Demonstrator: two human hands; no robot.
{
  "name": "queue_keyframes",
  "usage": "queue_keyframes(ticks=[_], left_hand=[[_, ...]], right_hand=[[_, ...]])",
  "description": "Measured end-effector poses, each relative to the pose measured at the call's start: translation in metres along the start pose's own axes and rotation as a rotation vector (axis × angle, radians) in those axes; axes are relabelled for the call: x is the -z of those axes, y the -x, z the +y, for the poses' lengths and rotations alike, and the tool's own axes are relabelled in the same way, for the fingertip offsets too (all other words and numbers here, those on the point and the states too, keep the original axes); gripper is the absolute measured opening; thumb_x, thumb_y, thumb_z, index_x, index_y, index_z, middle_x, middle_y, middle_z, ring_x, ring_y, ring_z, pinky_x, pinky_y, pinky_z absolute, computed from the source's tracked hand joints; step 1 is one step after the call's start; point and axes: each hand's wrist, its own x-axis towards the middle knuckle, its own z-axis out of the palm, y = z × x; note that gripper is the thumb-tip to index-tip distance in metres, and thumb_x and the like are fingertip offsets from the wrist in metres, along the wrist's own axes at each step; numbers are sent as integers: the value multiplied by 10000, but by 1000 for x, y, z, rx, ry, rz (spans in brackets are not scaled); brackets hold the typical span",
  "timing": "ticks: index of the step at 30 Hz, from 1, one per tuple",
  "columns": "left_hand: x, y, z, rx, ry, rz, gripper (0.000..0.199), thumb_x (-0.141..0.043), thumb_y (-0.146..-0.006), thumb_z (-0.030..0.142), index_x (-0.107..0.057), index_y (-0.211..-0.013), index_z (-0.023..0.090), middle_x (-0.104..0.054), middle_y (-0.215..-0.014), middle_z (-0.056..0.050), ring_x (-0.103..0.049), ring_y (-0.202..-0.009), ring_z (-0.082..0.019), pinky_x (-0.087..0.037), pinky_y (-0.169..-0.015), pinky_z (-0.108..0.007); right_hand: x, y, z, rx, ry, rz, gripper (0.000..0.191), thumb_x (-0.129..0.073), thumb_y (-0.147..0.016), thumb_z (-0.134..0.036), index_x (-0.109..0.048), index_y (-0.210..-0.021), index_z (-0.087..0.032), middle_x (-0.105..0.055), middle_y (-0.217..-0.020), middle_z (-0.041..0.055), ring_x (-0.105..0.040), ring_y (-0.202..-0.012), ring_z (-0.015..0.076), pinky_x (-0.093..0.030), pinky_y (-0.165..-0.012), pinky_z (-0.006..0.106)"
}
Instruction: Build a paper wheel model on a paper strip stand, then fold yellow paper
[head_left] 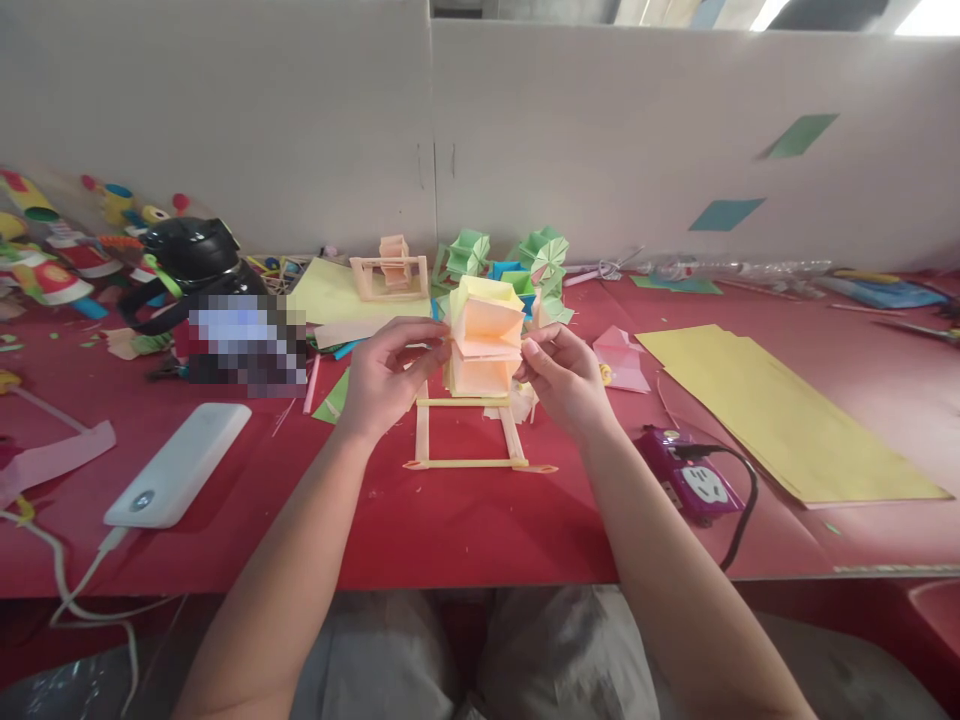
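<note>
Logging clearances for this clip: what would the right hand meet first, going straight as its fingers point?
The folded peach paper piece the right hand seems to hold; past it, probably the left hand, though depth is unclear.

"What do we find on the red bench (469,535)?"

"On our left, a white power bank (184,460) lies slantwise, a white cable (112,541) at its near end. Behind it we see a black bottle (193,255), beside a crowd of colourful figures (56,275)."

"And in the middle?"

"A pale stick frame (422,435) rests back from the front edge, a partly hidden green sheet (332,397) to its left."

"What about our right?"

"There we have a purple socket block (697,480) with a black cord (752,500), and just beyond it, overlapping yellow sheets (772,410). Between those sheets and the frame lies a folded pink paper (624,362). At the back we make out a clear plastic bottle (780,270)."
</note>
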Motion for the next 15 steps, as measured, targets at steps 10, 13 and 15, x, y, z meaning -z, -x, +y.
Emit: queue_keyframes(ticks=[10,13,15], left_hand=[[2,0,1,39,2,-28,270,-836,-754,393,-772,-955,223,-710,-1068,-78,-695,-954,-200,-604,-778,-293],[2,0,1,53,5,-29,258,-832,-762,377,-761,-958,225,-706,-1056,-70,-689,-933,-185,-600,-772,-288],[1,0,2,60,16,-33,255,-836,-759,370,-755,-953,226,-704,-1041,-63,-685,-916,-175,-595,-767,-281]], right_hand=[[7,2,2,101,140,-28,277,-777,-825,-459,-620,-872,-236,-696,-776,-4,-649,-665,129,-568,-634,289],[7,3,3,77,118,-48,255,-765,-839,-450,-620,-884,-245,-705,-794,2,-662,-696,141,-564,-644,297],[7,3,3,73,105,-55,230,-758,-849,-434,-623,-890,-252,-703,-798,2,-658,-705,144,-557,-656,302]])
